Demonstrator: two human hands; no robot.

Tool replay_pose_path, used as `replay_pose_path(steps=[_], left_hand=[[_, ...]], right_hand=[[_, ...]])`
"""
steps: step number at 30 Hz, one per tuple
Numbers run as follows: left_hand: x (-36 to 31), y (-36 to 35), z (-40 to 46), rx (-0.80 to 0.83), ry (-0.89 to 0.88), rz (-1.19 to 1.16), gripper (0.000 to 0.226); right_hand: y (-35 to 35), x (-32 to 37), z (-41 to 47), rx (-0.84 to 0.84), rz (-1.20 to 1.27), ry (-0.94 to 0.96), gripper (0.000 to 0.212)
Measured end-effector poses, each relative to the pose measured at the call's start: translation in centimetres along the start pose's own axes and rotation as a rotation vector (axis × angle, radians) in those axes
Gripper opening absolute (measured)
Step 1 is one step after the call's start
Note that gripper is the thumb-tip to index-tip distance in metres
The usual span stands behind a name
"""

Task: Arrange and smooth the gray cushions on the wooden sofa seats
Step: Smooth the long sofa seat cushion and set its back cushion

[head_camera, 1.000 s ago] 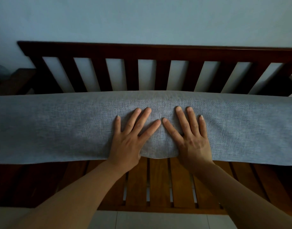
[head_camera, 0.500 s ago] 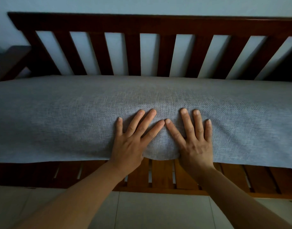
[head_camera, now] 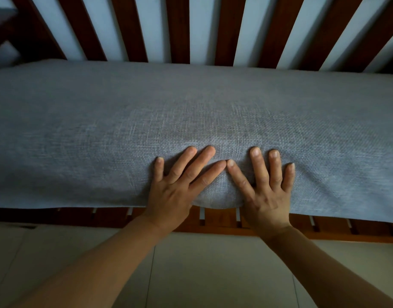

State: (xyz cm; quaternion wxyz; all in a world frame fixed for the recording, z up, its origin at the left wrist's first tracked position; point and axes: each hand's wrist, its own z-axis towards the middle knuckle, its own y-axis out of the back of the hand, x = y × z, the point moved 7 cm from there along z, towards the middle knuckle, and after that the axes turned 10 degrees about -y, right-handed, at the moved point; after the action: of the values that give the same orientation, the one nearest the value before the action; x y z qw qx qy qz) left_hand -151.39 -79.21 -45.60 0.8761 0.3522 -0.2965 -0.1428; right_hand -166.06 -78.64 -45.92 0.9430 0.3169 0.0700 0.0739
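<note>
Nearest the camera, pale floor tiles (head_camera: 213, 274) run beneath two bare forearms that enter from the bottom corners, their elbows cut off by the frame. Just beyond the tiles, the wooden sofa seat (head_camera: 222, 218) shows only as a thin strip of slats along the front of the gray cushion (head_camera: 191, 112); the rest of the seat is hidden under it. The left hand (head_camera: 177, 194) and the right hand (head_camera: 266, 196) both lie flat on the cushion's front edge, fingers straight and spread, grasping nothing, only pressing; their index fingertips touch or nearly touch. Both thumbs are out of sight, so whether they hook under the cushion's edge cannot be told. Between the two hands the cushion's front edge bulges down slightly over the slats. The cushion is a coarse woven gray fabric, smooth across its top, and both its ends are cut off by the frame. Behind the cushion rise the dark backrest slats (head_camera: 177, 27), tops cropped, with a pale wall (head_camera: 155, 27) between them.
</note>
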Motion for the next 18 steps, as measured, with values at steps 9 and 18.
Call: replay_pose_path(steps=[9, 18], left_hand=[[-3.4, -3.3, -4.8, -0.124, -0.005, 0.011, 0.062], [-5.6, -5.5, -7.9, -0.166, -0.023, 0.028, 0.069]], right_hand=[[-2.6, 0.9, -6.3, -0.017, -0.017, 0.017, 0.06], [-4.2, 1.5, -9.9, -0.051, -0.038, 0.084, 0.065]])
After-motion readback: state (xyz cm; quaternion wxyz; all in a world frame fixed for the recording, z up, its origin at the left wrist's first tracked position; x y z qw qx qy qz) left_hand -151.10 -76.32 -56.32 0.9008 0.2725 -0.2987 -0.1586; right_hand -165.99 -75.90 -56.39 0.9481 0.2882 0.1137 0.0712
